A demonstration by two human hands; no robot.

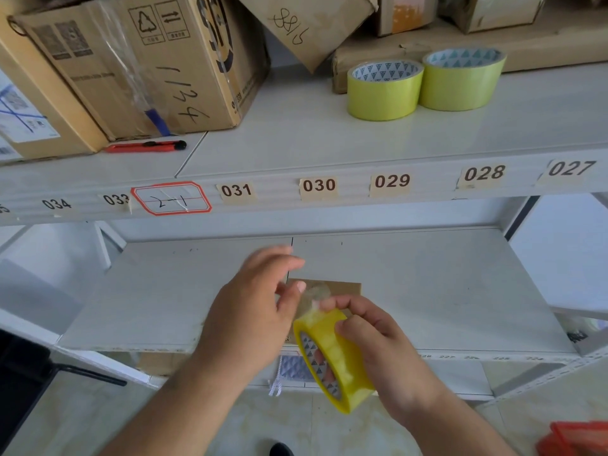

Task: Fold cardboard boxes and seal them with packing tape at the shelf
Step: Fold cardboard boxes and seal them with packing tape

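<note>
As fingers (348,327) grip, yellow tape roll (335,357), glossy

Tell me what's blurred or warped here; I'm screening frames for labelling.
Head view: the left hand is motion-blurred at the fingertips, the right hand and tape roll fairly sharp; wide-angle distortion bows the upper shelf edge; lighting is soft and even, without glare.

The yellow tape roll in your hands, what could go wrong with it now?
The loose end of tape that the left hand pinches is thin and clear; it might fold and stick to itself or to the fingers. The tape roll sits in the right hand out past the lower shelf edge, so if the grip slips it could drop to the floor.
</note>
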